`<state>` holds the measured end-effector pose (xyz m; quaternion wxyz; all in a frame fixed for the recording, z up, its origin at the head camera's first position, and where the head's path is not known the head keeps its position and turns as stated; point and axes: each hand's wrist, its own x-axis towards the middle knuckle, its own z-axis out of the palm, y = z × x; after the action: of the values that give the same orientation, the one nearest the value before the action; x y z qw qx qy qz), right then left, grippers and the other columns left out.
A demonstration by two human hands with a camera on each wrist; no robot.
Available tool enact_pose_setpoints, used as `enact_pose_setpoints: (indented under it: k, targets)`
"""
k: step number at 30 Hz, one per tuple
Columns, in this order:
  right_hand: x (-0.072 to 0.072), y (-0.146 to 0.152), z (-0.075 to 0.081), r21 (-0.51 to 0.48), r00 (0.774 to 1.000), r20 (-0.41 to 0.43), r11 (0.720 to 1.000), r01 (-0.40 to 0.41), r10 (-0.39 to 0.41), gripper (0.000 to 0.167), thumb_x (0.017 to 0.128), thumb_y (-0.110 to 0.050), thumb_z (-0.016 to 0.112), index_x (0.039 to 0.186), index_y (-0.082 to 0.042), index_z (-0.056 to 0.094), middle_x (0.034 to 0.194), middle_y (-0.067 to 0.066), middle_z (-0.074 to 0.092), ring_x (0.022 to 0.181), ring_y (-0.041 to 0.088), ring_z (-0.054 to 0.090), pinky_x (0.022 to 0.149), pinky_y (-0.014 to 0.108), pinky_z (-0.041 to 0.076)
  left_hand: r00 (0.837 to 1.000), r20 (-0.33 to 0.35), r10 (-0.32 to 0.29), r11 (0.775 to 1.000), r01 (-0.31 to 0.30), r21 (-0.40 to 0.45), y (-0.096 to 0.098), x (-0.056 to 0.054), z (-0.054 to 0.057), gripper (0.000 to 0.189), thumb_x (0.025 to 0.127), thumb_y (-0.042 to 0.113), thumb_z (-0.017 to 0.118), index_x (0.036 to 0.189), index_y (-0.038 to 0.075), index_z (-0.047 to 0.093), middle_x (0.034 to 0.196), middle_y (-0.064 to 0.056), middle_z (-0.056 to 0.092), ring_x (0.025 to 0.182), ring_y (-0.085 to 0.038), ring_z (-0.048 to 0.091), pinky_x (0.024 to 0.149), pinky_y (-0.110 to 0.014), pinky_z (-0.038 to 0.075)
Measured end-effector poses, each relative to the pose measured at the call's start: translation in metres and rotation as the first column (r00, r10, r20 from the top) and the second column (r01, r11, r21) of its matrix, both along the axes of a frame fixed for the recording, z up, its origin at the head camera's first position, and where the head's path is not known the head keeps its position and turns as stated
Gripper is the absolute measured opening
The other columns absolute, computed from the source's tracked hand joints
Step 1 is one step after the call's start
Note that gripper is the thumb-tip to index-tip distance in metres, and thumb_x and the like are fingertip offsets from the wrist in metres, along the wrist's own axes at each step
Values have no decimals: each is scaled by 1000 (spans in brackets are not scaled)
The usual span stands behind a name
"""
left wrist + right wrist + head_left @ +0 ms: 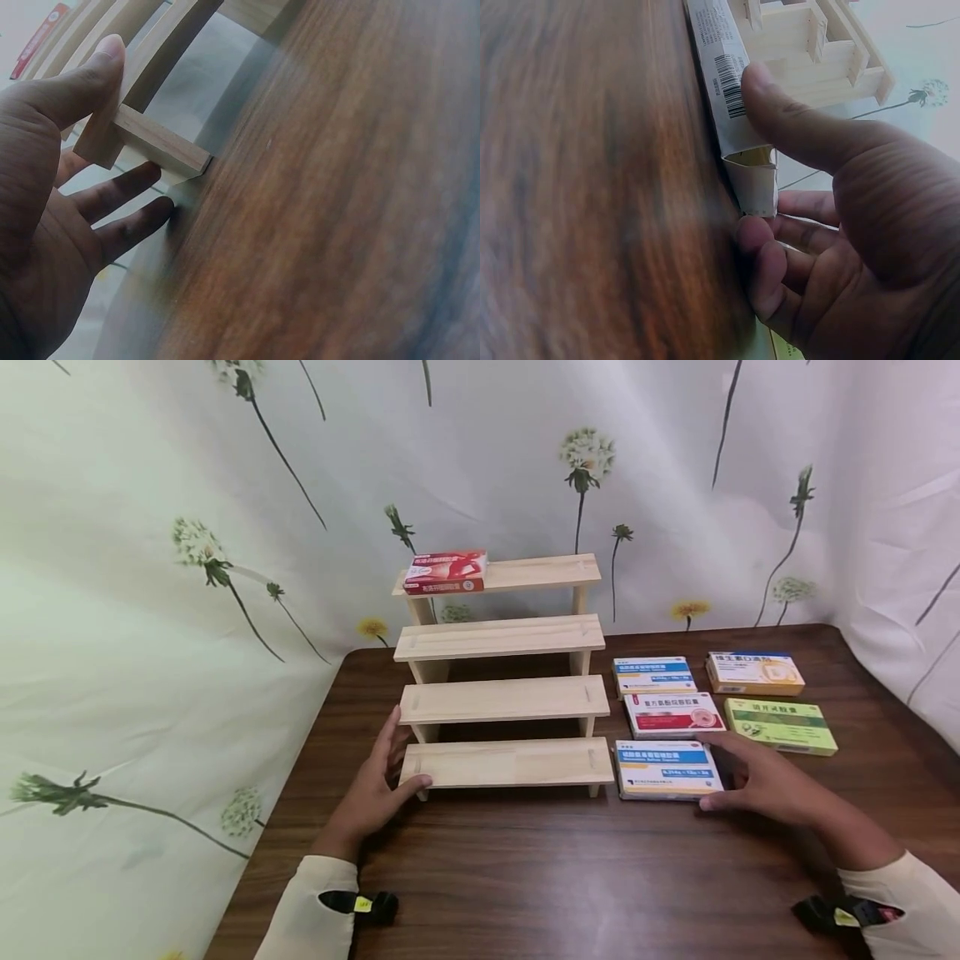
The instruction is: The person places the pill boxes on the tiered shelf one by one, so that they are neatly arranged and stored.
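Note:
In the head view my left hand (378,793) is at the left end of a stepped wooden display stand (507,763). Its thumb rests on the lowest step, and the other fingers spread loosely beside the stand's end. My right hand (772,777) holds the right end of a blue-and-white medicine box (667,770), thumb at the front side and index finger at the back corner. That box lies flat on the table, just right of the lowest step. In the right wrist view its end flap (754,184) looks partly open, below a barcode.
A red medicine box (446,572) lies on the top step at left. Behind the held box are a red-and-white box (673,715) and another blue-and-white box (654,676). Further right lie a green box (780,725) and an orange-and-white box (753,673). A floral curtain hangs behind the wooden table (510,877).

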<state>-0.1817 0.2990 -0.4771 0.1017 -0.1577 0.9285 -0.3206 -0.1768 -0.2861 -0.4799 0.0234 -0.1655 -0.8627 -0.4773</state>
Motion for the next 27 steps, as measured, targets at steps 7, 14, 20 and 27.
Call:
enact_pose_setpoints:
  k: [7,14,20,27]
  targets:
    - [1,0,1,-19,1000,13,1000,8,-8,102,83,-45,96,162,-4,46,163,32,46,144,56,50,110,76,48,1000,5,-5,1000,5,6,0,-2,-1,118,99,16,83,177,35,-4,177,-26,32,158,-53,40,120,-74,39]
    - [1,-1,1,-46,1000,10,999,6,-5,99,85,-42,96,161,-1,46,160,33,49,140,56,56,106,69,56,1000,0,5,1000,-5,-11,-1,-1,-1,119,99,17,84,177,34,-5,176,-27,32,158,-54,41,119,-76,39]
    - [0,3,1,-62,997,77,997,35,-31,99,85,-36,96,163,-4,43,119,15,60,76,15,59,63,29,47,1000,-3,0,1000,0,-2,-1,-2,-1,118,99,17,83,177,35,-3,176,-27,33,158,-54,41,120,-75,39]
    - [-1,4,0,-128,990,140,991,41,-23,99,87,-28,95,165,-3,39,112,11,60,71,9,58,60,27,48,1000,1,0,1000,0,-9,-1,0,-1,118,100,16,83,177,32,-4,175,-28,34,157,-55,41,119,-76,39]
